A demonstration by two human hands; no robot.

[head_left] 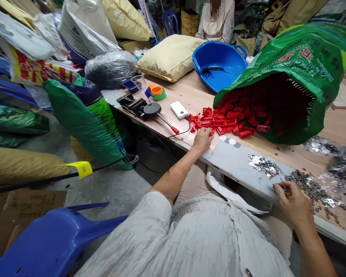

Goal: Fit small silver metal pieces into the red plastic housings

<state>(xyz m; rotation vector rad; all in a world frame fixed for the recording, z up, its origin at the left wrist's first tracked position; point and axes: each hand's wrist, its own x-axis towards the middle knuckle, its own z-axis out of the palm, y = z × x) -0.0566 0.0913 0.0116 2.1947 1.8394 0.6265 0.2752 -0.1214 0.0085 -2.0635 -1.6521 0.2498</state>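
A cluttered workroom is packed with stuffed sacks and pillow-like bags, and a long plywood surface point(338, 127) runs from the lower right toward the upper middle of the frame. Right of centre, a green woven sack point(302, 65) lies on its side, its open mouth spilling red plastic pieces point(227, 123). These small rectangular parts look stiff and light, easy to pinch by an edge. The person's left hand point(203, 139) sits palm down at the near edge of the red heap, fingers curled and touching it; whether it grips a piece cannot be told. At the lower right, the right hand point(291, 204) is closed around a small yellow-handled tool point(286, 193), its thin tip at the edge of a gray board point(233, 157). Silver metal flakes point(263, 165) lie scattered on the board and look thin, light and slippery, likely easier to lift with a fine tip than with fingers. Beyond the red heap sit a blue plastic basin point(216, 61) holding dark strands and a white power bank point(178, 109). A seated co-worker's torso point(216, 23) shows at the top of the frame.
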